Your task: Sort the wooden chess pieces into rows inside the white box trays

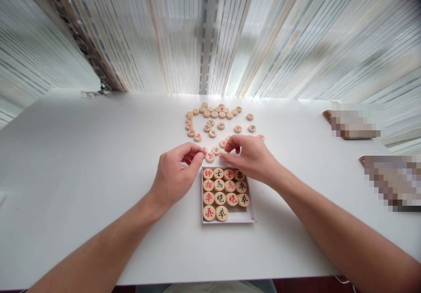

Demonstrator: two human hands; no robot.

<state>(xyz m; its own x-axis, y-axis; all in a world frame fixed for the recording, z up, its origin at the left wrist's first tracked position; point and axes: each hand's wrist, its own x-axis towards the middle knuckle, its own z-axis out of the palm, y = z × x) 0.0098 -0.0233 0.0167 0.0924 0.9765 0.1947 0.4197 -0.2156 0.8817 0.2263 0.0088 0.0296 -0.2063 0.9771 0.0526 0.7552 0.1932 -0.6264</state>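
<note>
A shallow white box (239, 217) holds rows of round wooden xiangqi pieces with red and black characters; its bottom row has bare floor at the right. My left hand (179, 170) is at the box's far left corner, thumb and fingers pinched at a xiangqi piece (205, 149) that they partly cover. Across from it, my right hand (250, 155) pinches another xiangqi piece (224, 153), seen nearly edge-on, just beyond the box. Between the two hands lie a red-marked piece (209, 157) and a black-marked piece (215, 150), both face up.
Farther back on the white table (82, 174) are more loose pieces, some face up, and a cluster of blank-side-up pieces (214, 114). Two brown-edged objects, blurred out, lie at the right (351, 130). Striped string curtains (177, 34) hang behind the table.
</note>
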